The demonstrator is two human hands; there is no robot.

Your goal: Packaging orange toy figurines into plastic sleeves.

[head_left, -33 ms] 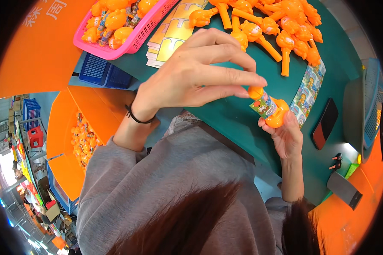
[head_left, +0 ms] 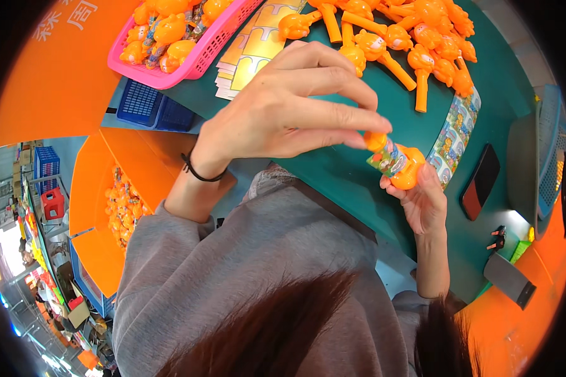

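Note:
An orange plastic toy with a rounded head and a stick handle is held between my hands above the green table. My right hand grips its head from below, thumb on one side and fingers on the other. At the free end of the handle, the thumb and fingers of my left hand pinch the orange tip. A colourful printed sticker lies around the handle, one corner seeming to stand off it. Beside my right hand a strip of similar printed stickers rests on the table.
Several loose orange toys are heaped at the table's far side. A pink basket of stickered toys stands far left, beside yellow printed sheets. A phone lies at the right on the green table. An orange bin holds more toys.
The toy has turned slightly in my fingers and the sticker sits closer around the handle. My left fingertips have shifted a little left and down.

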